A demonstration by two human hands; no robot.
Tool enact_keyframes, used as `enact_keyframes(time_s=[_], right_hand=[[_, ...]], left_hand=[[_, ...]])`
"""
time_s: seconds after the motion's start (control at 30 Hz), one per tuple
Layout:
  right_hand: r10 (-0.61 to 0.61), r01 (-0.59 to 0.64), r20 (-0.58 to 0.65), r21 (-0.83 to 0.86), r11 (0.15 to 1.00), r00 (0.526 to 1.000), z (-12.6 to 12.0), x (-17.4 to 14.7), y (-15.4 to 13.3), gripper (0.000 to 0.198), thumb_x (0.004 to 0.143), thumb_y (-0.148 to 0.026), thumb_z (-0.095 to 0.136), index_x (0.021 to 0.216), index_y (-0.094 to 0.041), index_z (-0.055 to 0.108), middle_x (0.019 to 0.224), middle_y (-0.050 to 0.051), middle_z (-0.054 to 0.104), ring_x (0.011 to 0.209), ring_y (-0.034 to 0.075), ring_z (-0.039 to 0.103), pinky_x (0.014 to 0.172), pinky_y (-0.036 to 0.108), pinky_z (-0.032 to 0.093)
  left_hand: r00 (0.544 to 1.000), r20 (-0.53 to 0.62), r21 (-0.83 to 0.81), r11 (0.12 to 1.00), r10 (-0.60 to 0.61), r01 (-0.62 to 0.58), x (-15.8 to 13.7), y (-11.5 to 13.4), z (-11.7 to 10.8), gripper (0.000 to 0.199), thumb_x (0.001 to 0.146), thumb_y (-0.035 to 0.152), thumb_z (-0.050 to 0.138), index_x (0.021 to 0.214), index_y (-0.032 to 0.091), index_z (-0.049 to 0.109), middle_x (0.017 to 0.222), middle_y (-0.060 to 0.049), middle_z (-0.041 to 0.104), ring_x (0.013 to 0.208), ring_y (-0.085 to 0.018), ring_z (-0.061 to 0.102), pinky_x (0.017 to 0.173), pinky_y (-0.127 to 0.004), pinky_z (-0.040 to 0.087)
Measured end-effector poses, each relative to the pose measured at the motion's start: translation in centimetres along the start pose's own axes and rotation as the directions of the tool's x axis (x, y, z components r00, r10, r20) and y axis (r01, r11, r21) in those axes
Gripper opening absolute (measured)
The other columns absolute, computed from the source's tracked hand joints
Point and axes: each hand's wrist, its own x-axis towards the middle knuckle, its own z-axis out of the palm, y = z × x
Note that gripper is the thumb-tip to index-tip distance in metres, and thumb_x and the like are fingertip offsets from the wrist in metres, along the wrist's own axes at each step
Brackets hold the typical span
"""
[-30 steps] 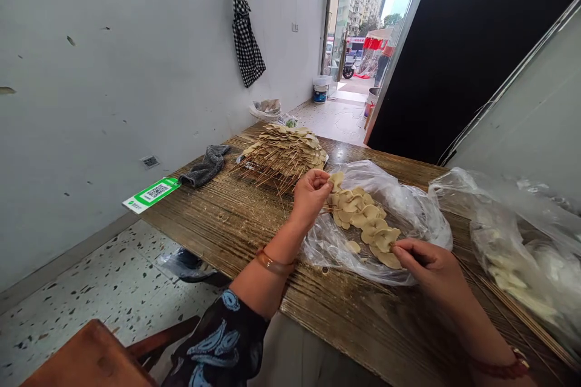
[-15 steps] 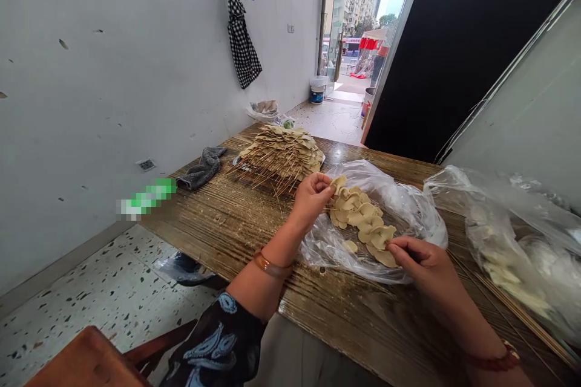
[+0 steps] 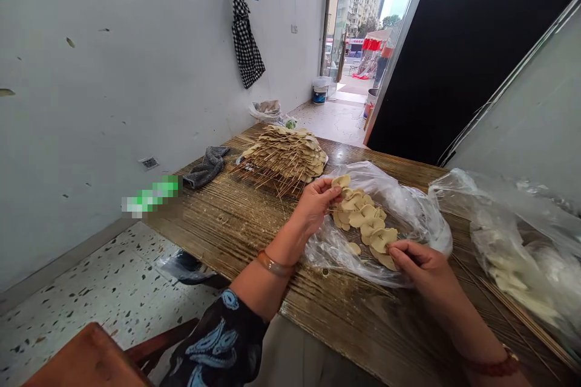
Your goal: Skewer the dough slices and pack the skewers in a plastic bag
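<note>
Pinching pale slices, left fingers and right fingers partly hide them.

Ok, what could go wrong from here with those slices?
The left hand pinches a thin slice, which might tear. Other slices overlap on the plastic bag and could slide if it's tugged. Skewers jut from the pile close to the left hand and might prick it.
</note>
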Motion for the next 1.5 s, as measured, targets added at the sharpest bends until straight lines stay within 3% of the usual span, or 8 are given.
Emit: enact_keyframes(time_s=[0.13, 0.27, 0.37, 0.5, 0.67, 1.0, 1.27, 1.5], right_hand=[[0.024, -0.025, 0.028, 0.030, 0.999, 0.999, 0.3, 0.0, 0.1, 0.033, 0.080, -0.048, 0.059, 0.074, -0.017, 0.068, 0.053, -0.003, 0.048, 0.046, 0.010, 0.039, 0.042, 0.022, 0.031], [-0.064, 0.062, -0.024, -0.062, 0.996, 0.998, 0.4, 0.0, 0.3, 0.029, 0.080, -0.043, 0.059, 0.078, -0.017, 0.071, 0.060, 0.001, 0.061, 0.053, 0.013, 0.052, 0.048, 0.023, 0.041], [-0.157, 0.144, -0.072, -0.163, 0.976, 0.985, 0.5, 0.1, 0.2, 0.025, 0.081, -0.039, 0.059, 0.077, -0.019, 0.073, 0.076, 0.004, 0.071, 0.068, 0.018, 0.063, 0.061, 0.026, 0.049], [-0.206, 0.185, -0.088, -0.209, 0.960, 0.974, 0.7, 0.1, 0.1, 0.026, 0.082, -0.038, 0.056, 0.075, -0.019, 0.073, 0.078, 0.005, 0.074, 0.069, 0.020, 0.066, 0.063, 0.027, 0.051], [-0.247, 0.223, -0.075, -0.236, 0.946, 0.966, 1.0, 0.1, -0.1, 0.025, 0.084, -0.037, 0.055, 0.076, -0.020, 0.072, 0.079, 0.005, 0.074, 0.073, 0.020, 0.066, 0.068, 0.029, 0.052], [-0.273, 0.231, -0.152, -0.247, 0.941, 0.950, 1.2, 0.1, 0.1, 0.025, 0.083, -0.039, 0.057, 0.077, -0.020, 0.072, 0.080, 0.006, 0.075, 0.073, 0.021, 0.067, 0.070, 0.031, 0.052], [-0.286, 0.242, -0.155, -0.254, 0.936, 0.946, 1.2, 0.2, 0.0, 0.024, 0.084, -0.037, 0.056, 0.075, -0.020, 0.071, 0.076, 0.004, 0.073, 0.070, 0.019, 0.065, 0.066, 0.028, 0.050], [-0.251, 0.212, -0.152, -0.233, 0.949, 0.956, 1.4, 0.2, 0.1, 0.024, 0.083, -0.037, 0.057, 0.074, -0.019, 0.071, 0.075, 0.004, 0.072, 0.068, 0.019, 0.065, 0.065, 0.028, 0.049]], left_hand=[[1.000, -0.021, 0.039, 0.999, 0.017, -0.016, 0.0, 0.2, 0.0, 0.033, 0.056, 0.027, 0.083, 0.080, 0.012, 0.066, 0.066, 0.001, 0.065, 0.052, -0.006, 0.054, 0.053, -0.019, 0.044], [0.999, -0.027, 0.064, 0.998, 0.025, -0.023, -0.1, 0.4, 0.1, 0.031, 0.058, 0.026, 0.082, 0.079, 0.012, 0.065, 0.062, 0.001, 0.064, 0.047, -0.005, 0.051, 0.047, -0.018, 0.041], [0.999, -0.002, -0.018, 0.999, -0.046, 0.045, -0.2, 0.7, 0.2, 0.030, 0.060, 0.025, 0.082, 0.080, 0.013, 0.064, 0.064, 0.001, 0.064, 0.049, -0.006, 0.054, 0.047, -0.018, 0.044], [0.983, 0.083, -0.103, 0.980, -0.163, 0.171, -0.3, 0.7, 0.3, 0.028, 0.067, 0.029, 0.079, 0.085, 0.012, 0.066, 0.073, -0.002, 0.067, 0.058, -0.009, 0.061, 0.052, -0.019, 0.050], [0.983, 0.069, -0.087, 0.981, -0.169, 0.174, 0.0, 0.2, 0.1, 0.025, 0.065, 0.027, 0.081, 0.079, 0.012, 0.067, 0.072, -0.003, 0.068, 0.059, -0.009, 0.062, 0.053, -0.018, 0.051], [0.974, 0.125, -0.069, 0.978, -0.189, 0.198, -0.9, -0.1, 1.3, 0.046, 0.058, 0.023, 0.085, 0.098, 0.014, 0.064, 0.084, -0.004, 0.071, 0.071, -0.013, 0.068, 0.063, -0.021, 0.054], [0.984, 0.060, -0.064, 0.983, -0.168, 0.172, -1.2, -1.1, 1.8, 0.048, 0.050, 0.019, 0.088, 0.092, 0.015, 0.065, 0.080, -0.001, 0.071, 0.065, -0.010, 0.065, 0.060, -0.019, 0.049], [0.979, 0.131, -0.081, 0.983, -0.154, 0.166, -1.5, -1.1, 2.1, 0.047, 0.051, 0.019, 0.087, 0.092, 0.014, 0.065, 0.083, -0.002, 0.073, 0.070, -0.012, 0.067, 0.066, -0.022, 0.052]])
